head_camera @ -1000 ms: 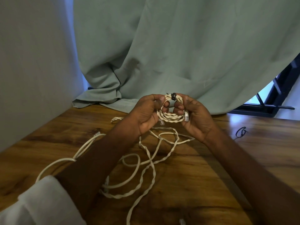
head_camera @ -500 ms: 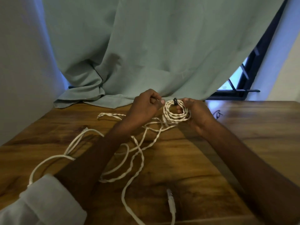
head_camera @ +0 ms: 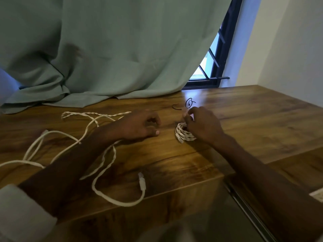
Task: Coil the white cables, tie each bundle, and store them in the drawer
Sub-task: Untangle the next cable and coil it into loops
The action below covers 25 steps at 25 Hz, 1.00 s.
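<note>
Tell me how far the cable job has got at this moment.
Done: one twisted cable is coiled into a bundle. In hand: the right hand holds it on the table. Left: loose white cables by the left hand; storing; no drawer visible.

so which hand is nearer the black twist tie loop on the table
Right. The right hand sits just in front of the black twist tie loop, holding the coiled cable. The left hand rests farther to the loop's left.

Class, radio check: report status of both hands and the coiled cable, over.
Left hand open, resting on wooden table. Right hand gripping coiled white braided cable bundle on the table. Loose white cables left of it, uncoiled.
</note>
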Available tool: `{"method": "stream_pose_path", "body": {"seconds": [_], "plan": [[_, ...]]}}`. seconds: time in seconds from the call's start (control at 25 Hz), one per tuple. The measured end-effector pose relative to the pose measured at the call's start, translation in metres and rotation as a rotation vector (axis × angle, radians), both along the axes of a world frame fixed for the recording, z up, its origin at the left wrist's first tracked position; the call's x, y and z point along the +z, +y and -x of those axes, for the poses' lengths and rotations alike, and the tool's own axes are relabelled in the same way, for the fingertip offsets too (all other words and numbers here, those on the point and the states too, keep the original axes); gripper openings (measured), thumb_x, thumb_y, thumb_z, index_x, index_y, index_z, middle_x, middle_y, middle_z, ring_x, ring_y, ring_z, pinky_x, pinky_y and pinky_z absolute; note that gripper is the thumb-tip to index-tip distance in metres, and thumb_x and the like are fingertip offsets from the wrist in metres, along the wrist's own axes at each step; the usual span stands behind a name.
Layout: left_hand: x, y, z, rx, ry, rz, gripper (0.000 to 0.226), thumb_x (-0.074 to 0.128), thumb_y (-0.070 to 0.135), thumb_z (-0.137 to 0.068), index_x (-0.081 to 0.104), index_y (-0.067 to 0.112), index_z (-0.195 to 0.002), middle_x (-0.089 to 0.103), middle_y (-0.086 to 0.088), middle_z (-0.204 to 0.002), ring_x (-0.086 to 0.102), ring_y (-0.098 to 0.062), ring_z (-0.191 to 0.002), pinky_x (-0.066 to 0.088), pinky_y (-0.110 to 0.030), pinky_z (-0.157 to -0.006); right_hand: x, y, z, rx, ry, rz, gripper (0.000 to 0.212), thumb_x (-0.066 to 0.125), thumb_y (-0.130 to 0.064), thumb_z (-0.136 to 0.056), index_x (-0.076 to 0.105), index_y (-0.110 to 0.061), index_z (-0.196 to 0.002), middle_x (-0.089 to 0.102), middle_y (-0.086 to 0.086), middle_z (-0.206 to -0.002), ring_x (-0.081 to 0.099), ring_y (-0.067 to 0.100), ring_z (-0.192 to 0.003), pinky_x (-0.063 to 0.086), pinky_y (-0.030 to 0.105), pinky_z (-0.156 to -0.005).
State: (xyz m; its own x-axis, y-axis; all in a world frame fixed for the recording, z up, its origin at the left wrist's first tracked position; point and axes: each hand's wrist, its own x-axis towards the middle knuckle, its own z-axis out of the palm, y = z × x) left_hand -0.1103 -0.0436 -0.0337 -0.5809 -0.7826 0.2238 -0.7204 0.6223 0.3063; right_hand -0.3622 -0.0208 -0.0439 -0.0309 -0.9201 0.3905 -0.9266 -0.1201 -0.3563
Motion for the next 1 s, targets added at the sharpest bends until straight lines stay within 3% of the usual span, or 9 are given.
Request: {"method": "stream_pose_path", "body": {"seconds": [0.16, 0.28, 0.36, 0.48, 0.56, 0.64, 0.8, 0.88, 1.0], "plan": [[-0.002, -0.002, -0.001, -0.002, 0.031, 0.0, 0.039, 0.077, 0.043, -0.091, 0.068, 0.027, -0.125, 0.066, 0.008, -0.124, 0.061, -0.012, -0.115, 0.053, -0.04, -0.097, -0.005, 0.006, -0.019, 0.201, 0.138, -0.189, 0.068, 0.023, -0.07, -0.103, 0.037, -0.028, -0.154, 0.034, 0.001, -0.165, 0.03, 0.028, -0.152, 0.027, 0.066, -0.116], [-0.001, -0.002, -0.001, 0.016, 0.048, 0.011, 0.037, 0.075, 0.034, -0.094, 0.066, 0.023, -0.128, 0.066, 0.005, -0.126, 0.06, -0.013, -0.116, 0.051, -0.037, -0.097, -0.02, 0.006, -0.025, 0.255, 0.215, -0.254, 0.085, 0.003, -0.079, -0.093, 0.038, -0.028, -0.15, 0.024, 0.002, -0.17, 0.02, 0.028, -0.158, 0.017, 0.07, -0.119], [0.005, 0.0, -0.002, 0.031, 0.08, 0.059, 0.033, 0.074, 0.028, -0.095, 0.068, 0.021, -0.126, 0.065, 0.005, -0.124, 0.058, -0.011, -0.114, 0.047, -0.031, -0.093, -0.025, 0.004, -0.028, 0.218, 0.198, -0.242, 0.084, 0.001, -0.077, -0.093, 0.04, -0.027, -0.148, 0.02, 0.004, -0.172, 0.015, 0.027, -0.159, 0.011, 0.071, -0.121], [0.025, 0.0, -0.017, 0.136, 0.117, 0.132, 0.033, 0.079, 0.031, -0.091, 0.068, 0.022, -0.121, 0.061, 0.005, -0.119, 0.057, -0.011, -0.108, 0.045, -0.029, -0.089, -0.023, 0.006, -0.04, 0.177, 0.122, -0.035, 0.064, 0.015, -0.067, -0.102, 0.048, -0.028, -0.141, 0.034, 0.001, -0.165, 0.025, 0.025, -0.156, 0.011, 0.069, -0.121], [0.038, -0.005, -0.041, 0.25, 0.041, 0.161, 0.033, 0.081, 0.039, -0.087, 0.069, 0.024, -0.114, 0.06, 0.004, -0.111, 0.056, -0.013, -0.099, 0.043, -0.03, -0.081, -0.011, 0.004, -0.057, 0.246, 0.034, 0.139, 0.057, 0.029, -0.057, -0.1, 0.057, -0.024, -0.137, 0.053, 0.002, -0.148, 0.045, 0.026, -0.141, 0.027, 0.057, -0.118], [0.045, -0.012, -0.068, 0.374, -0.037, 0.151, 0.028, 0.081, 0.042, -0.087, 0.071, 0.023, -0.104, 0.064, 0.002, -0.103, 0.058, -0.015, -0.09, 0.045, -0.031, -0.074, 0.003, -0.005, -0.083, 0.467, -0.054, 0.205, 0.046, 0.052, -0.042, -0.091, 0.067, -0.02, -0.128, 0.064, 0.005, -0.127, 0.058, 0.027, -0.121, 0.044, 0.043, -0.103], [0.038, -0.022, -0.113, 0.519, -0.084, 0.076, 0.027, 0.08, 0.046, -0.087, 0.074, 0.02, -0.092, 0.071, -0.001, -0.095, 0.064, -0.019, -0.087, 0.054, -0.037, -0.078, 0.015, -0.033, -0.136, 0.897, 0.118, 0.052, 0.032, 0.08, -0.027, -0.086, 0.076, -0.03, -0.117, 0.066, -0.004, -0.124, 0.058, 0.013, -0.109, 0.05, 0.03, -0.089], [0.035, -0.025, -0.125, 0.57, -0.061, 0.063, 0.026, 0.079, 0.046, -0.087, 0.074, 0.021, -0.087, 0.071, 0.001, -0.09, 0.067, -0.019, -0.087, 0.055, -0.036, -0.078, 0.017, -0.053, -0.152, 0.887, 0.14, 0.011, 0.021, 0.083, -0.031, -0.083, 0.08, -0.034, -0.104, 0.07, -0.011, -0.111, 0.063, 0.011, -0.099, 0.054, 0.036, -0.084], [0.035, -0.028, -0.132, 0.567, 0.032, 0.099, 0.031, 0.074, 0.05, -0.09, 0.074, 0.02, -0.084, 0.071, 0.0, -0.083, 0.068, -0.019, -0.084, 0.055, -0.038, -0.076, 0.021, -0.08, -0.169, 0.773, 0.071, 0.03, 0.017, 0.086, -0.031, -0.078, 0.083, -0.034, -0.094, 0.066, -0.015, -0.089, 0.064, 0.01, -0.087, 0.051, 0.033, -0.074]]}}
